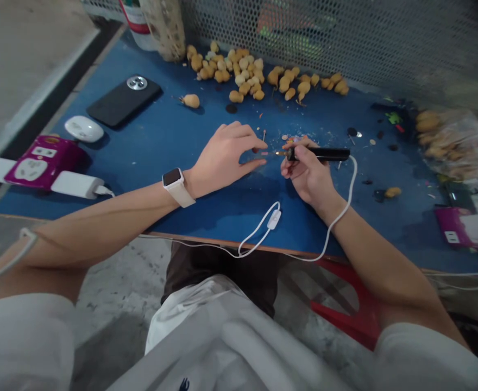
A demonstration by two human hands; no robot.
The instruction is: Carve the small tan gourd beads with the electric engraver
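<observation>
Here's the black pen-shaped tool (pixel 334 154), lying crosswise in my right hand (pixel 315 179), thumb pressed on top and fingers curled beneath, a firm grasp, its metal tip (pixel 280 153) pointing left. Just off that tip, a tiny pinkish sliver (pixel 264 153) shows by my left hand (pixel 225 157), where thumb and index finger reach toward the tool with a narrow gap between them; whether they pinch the sliver, I can't tell. My watch (pixel 174 180) sits on that wrist, left of the tool. From the tool's right end a white cord (pixel 353 176) loops down, and a small white switch (pixel 274 219) on a cord rests on my side of the tool. Just beyond the tool, pale crumbs (pixel 300 132) speckle the blue table (pixel 206 214). Farther beyond it, a long bunch of little tan gourds (pixel 245 70) lines the foot of a perforated panel (pixel 332 49), and one loose gourd (pixel 191 101) lies beyond and to the left. Well left of the tool: a black phone (pixel 120 104), a rounded white gadget (pixel 84 128), a purple socket block (pixel 39 163) with white plugs in it. Well to its right: a clear bag (pixel 453 144) with tan lumps in it, and, nearer me, another purple block (pixel 453 228).
</observation>
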